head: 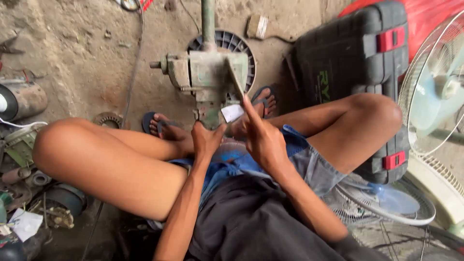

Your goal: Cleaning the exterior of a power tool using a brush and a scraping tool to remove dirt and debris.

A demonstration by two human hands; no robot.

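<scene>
I sit on the ground with my knees apart and a worn green fan motor housing point(211, 73) on its green pole point(208, 19) standing between my feet. My left hand point(205, 139) grips the lower end of the housing from below. My right hand point(261, 137) is beside it, fingers stretched up along the housing's right side, touching its edge near a small white label point(232, 112). A round grey ribbed fan base point(234, 44) lies behind the housing.
A black tool case point(355, 53) with red latches lies to the right. White fan grilles point(432, 82) and a blue fan blade point(394, 200) sit at right. A paintbrush point(258, 26) lies at the top; motors and metal scrap point(21, 99) crowd the left.
</scene>
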